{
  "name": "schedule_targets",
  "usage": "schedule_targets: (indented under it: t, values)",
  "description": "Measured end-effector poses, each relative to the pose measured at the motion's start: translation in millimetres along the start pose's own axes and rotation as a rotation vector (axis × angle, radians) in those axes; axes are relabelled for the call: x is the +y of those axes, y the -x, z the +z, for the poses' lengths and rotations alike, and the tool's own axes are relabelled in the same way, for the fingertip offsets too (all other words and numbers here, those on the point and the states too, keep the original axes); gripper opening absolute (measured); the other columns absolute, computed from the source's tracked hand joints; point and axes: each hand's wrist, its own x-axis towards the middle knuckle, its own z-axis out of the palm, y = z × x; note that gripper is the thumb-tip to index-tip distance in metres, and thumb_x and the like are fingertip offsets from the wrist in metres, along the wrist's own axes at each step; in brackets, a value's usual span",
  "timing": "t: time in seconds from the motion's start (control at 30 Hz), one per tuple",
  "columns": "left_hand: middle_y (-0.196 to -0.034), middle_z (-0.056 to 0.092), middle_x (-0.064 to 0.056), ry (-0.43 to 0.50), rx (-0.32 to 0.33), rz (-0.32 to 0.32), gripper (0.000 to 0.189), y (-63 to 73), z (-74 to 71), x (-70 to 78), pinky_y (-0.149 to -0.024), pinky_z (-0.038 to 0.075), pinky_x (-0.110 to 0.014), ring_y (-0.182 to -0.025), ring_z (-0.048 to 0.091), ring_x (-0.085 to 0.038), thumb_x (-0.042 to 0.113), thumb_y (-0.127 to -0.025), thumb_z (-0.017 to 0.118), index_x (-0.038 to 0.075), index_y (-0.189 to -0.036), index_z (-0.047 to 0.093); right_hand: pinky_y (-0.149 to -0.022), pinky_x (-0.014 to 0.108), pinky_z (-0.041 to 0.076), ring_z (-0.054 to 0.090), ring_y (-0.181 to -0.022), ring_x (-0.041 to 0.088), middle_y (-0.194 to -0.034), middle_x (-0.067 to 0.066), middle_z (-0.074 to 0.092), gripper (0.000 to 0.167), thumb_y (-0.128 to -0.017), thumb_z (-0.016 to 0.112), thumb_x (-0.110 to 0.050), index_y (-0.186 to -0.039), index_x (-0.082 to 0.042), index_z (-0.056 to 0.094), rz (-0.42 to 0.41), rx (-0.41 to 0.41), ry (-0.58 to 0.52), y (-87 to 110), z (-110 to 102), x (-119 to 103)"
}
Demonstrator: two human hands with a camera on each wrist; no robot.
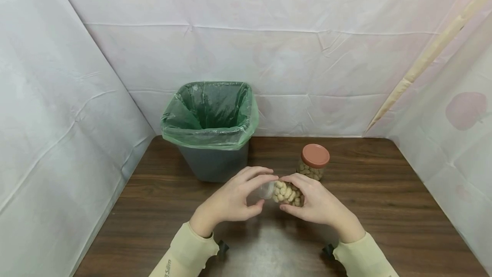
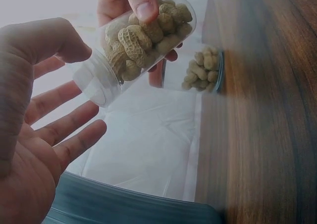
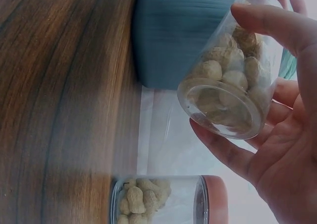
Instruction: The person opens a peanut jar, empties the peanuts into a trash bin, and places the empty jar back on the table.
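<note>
My right hand [image 1: 322, 203] grips a clear plastic jar [image 1: 287, 193] of unshelled peanuts, which lies tilted on its side in the air with its mouth end toward the left. In the left wrist view the right thumb presses on the jar's wall [image 2: 148, 43]. My left hand [image 1: 236, 195] is around the translucent mouth end [image 2: 96, 80], fingers spread and loosely bent. Its thumb tip is close to the rim; whether it touches cannot be told. Whether a clear cap covers that end is also unclear. In the right wrist view the jar's round base [image 3: 223, 107] faces the camera.
A second peanut jar [image 1: 310, 172] with a reddish lid [image 1: 315, 155] stands upright behind the right hand. A grey bin [image 1: 215, 161] with a green liner [image 1: 207, 138] stands at the back left of the dark wooden table [image 1: 384, 200]. White cloth [image 1: 284, 54] hangs around.
</note>
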Motion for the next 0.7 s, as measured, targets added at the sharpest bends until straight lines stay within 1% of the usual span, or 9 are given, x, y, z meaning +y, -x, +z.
schedule_targets:
  t: [0.13,0.33,0.5,0.6,0.7]
  values:
    - [-0.15,0.06,-0.005,0.004,0.008,0.001,0.062,0.2,0.6,0.2,-0.112,0.05,-0.036,-0.139,0.057,-0.021,0.007,-0.089,0.08,0.015,-0.148,0.064,-0.083,0.032,0.06,0.065,-0.101,0.004,-0.128,-0.009,0.068,0.065,-0.086,0.096,-0.031,-0.142,-0.02,0.065,-0.006,0.003,0.0,0.3,0.1,0.7]
    - [-0.142,0.064,-0.008,-0.018,0.027,0.004,0.055,-0.5,2.1,0.1,-0.11,0.052,-0.036,-0.134,0.06,-0.022,0.007,-0.089,0.08,0.012,-0.142,0.067,-0.082,0.032,0.06,0.066,-0.101,0.005,-0.127,-0.008,0.068,0.065,-0.087,0.095,-0.03,-0.143,-0.019,0.065,-0.019,0.012,0.003,0.2,-0.1,1.4]
    - [-0.138,0.065,-0.005,-0.013,0.05,-0.007,0.051,0.0,4.9,-1.7,-0.105,0.054,-0.033,-0.128,0.063,-0.019,0.009,-0.088,0.081,0.011,-0.138,0.069,-0.082,0.031,0.06,0.066,-0.101,0.004,-0.127,-0.009,0.068,0.064,-0.086,0.096,-0.029,-0.141,-0.019,0.065,-0.029,0.02,0.011,0.4,1.2,1.9]
    - [-0.134,0.065,-0.003,0.01,0.059,-0.022,0.051,0.1,5.9,-2.2,-0.102,0.055,-0.029,-0.122,0.065,-0.017,0.009,-0.087,0.081,0.011,-0.137,0.069,-0.082,0.032,0.06,0.066,-0.1,0.004,-0.127,-0.008,0.068,0.064,-0.085,0.097,-0.028,-0.14,-0.018,0.066,-0.037,0.027,0.014,0.8,1.8,1.9]
    - [-0.131,0.066,-0.001,0.031,0.065,-0.06,0.051,0.5,6.3,-1.6,-0.099,0.056,-0.028,-0.116,0.067,-0.014,0.012,-0.087,0.081,0.012,-0.137,0.069,-0.082,0.032,0.06,0.066,-0.101,0.004,-0.127,-0.008,0.069,0.064,-0.085,0.097,-0.028,-0.14,-0.017,0.066,-0.044,0.027,0.013,0.5,1.6,0.9]
